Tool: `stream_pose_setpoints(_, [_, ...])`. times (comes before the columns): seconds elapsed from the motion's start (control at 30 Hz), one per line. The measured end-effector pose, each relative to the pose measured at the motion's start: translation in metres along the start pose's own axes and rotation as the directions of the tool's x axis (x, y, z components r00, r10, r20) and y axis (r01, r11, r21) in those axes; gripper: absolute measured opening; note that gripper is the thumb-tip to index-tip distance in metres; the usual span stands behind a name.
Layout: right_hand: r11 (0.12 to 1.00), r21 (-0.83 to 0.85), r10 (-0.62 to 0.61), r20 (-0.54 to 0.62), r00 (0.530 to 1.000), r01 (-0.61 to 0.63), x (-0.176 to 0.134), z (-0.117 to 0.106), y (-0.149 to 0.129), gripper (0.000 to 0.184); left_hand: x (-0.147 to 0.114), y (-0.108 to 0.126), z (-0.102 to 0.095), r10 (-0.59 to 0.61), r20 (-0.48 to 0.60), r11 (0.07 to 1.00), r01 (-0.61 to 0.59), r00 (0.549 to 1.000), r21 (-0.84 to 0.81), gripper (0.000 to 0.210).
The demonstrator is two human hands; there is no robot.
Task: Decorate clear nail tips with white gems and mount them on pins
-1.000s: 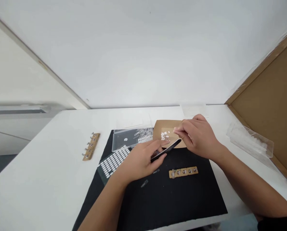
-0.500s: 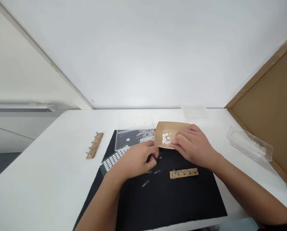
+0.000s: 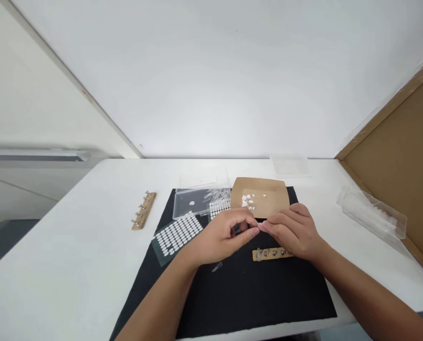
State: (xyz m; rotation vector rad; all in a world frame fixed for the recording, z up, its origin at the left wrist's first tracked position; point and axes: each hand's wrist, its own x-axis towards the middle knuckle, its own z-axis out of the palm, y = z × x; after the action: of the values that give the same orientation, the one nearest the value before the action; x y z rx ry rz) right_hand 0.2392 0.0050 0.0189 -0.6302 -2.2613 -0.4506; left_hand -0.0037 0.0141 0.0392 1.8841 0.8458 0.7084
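Observation:
My left hand point(image 3: 225, 237) and my right hand point(image 3: 294, 230) meet fingertip to fingertip over the black mat point(image 3: 268, 296), each in a pinch. A tiny pale piece shows between the fingertips, too small to name. Just behind them stands a brown paper tray point(image 3: 272, 195) with small white scraps in it. My right hand partly covers a wooden strip point(image 3: 268, 254) with metal studs; a clear nail tip stands at its left end. Another clear nail tip point(image 3: 217, 267) lies on the mat below my left hand. Left of that hand rests a sheet of white oval stickers point(image 3: 178, 237).
Behind my left hand, an open clear case point(image 3: 192, 203) holds clear nail tips point(image 3: 218, 194) and lies by a second sticker sheet point(image 3: 216, 207). A second studded strip point(image 3: 144, 211) is at left. A clear box point(image 3: 385, 215) stands at right beside a cardboard panel point(image 3: 403, 166).
My right hand has left the paper tray and come down to my left hand. My left hand has moved right, uncovering more of the sticker sheet. The fingertips now meet.

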Motion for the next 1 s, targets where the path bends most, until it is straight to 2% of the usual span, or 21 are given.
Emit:
stream_pose_setpoints(0.1, [1.0,-0.001,-0.018,0.02,1.0,0.019,0.001,-0.004,0.0,0.019,0.0,-0.001,0.003,-0.055,-0.017,0.996,0.054,0.998,-0.067,0.019])
stream_pose_setpoints(0.27, [0.998,0.046,-0.041,0.045,0.998,0.039,0.002,-0.009,-0.001,0.022,0.0,-0.005,0.006,-0.157,0.025,0.961,0.159,0.987,-0.226,0.023])
stream_pose_setpoints(0.4, [0.994,0.104,-0.049,0.074,0.996,0.041,-0.001,-0.009,-0.001,0.025,0.001,-0.006,0.011,-0.204,-0.001,0.936,0.195,0.979,-0.292,0.023])
stream_pose_setpoints(0.6, [0.99,0.132,-0.063,0.077,0.995,0.052,-0.006,-0.006,-0.003,0.028,0.004,-0.014,0.03,-0.23,0.049,0.867,0.228,0.972,-0.443,0.031])
stream_pose_setpoints(0.77, [0.99,0.138,-0.014,0.027,1.0,0.01,-0.008,-0.006,-0.006,0.025,0.003,-0.017,0.039,-0.231,0.025,0.875,0.22,0.973,-0.432,0.033])
stream_pose_setpoints(1.0, [0.97,0.21,0.122,0.011,0.992,-0.122,-0.022,0.002,-0.003,0.026,0.001,-0.017,0.035,-0.221,0.096,0.859,0.241,0.97,-0.452,0.032])
